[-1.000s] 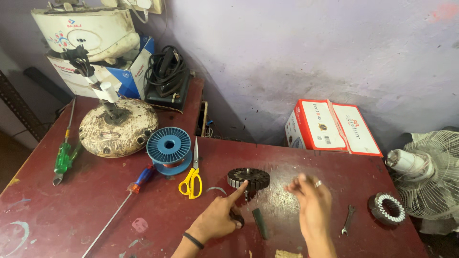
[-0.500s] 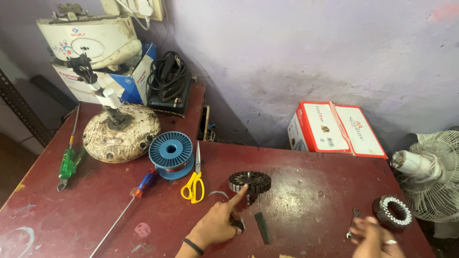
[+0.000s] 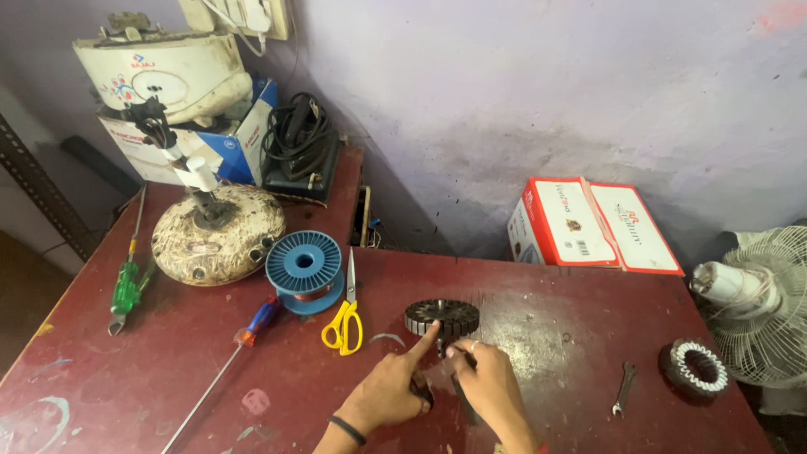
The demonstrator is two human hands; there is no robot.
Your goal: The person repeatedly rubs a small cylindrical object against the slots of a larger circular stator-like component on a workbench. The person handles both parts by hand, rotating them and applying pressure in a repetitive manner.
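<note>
Now that the right hand [image 3: 492, 388] has come back from the far right of the red table [image 3: 101, 378], where it hung near the small spanner [image 3: 623, 388] half a second ago, I see both hands together just below the dark laminated rotor core [image 3: 442, 317]. The left hand [image 3: 388, 391] keeps its forefinger stretched onto the core's near edge; whether the right pinches anything I cannot tell. From this I judge the work has returned to the core, which lies right of the yellow scissors [image 3: 344, 319].
</note>
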